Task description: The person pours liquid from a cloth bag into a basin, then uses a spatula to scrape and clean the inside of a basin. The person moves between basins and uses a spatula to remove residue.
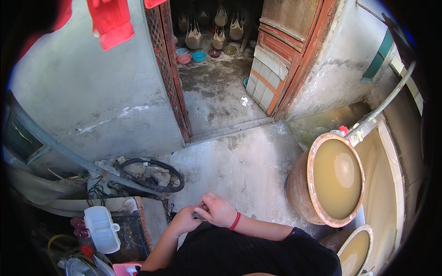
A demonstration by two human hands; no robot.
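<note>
I seem to be handling a dark bit (197, 215) between my curled left hand (185, 220) and right hand (219, 211), grip unclear; moving on calls for parting them.

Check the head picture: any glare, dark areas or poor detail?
Head view: pale glare sits on the cloudy liquid in the upper clay jar; the hanging cloth bags are dim and lose detail; the fisheye darkens to black at the corners; the left hand and right hand are well lit, but the dark item between them is too small to identify.
</note>
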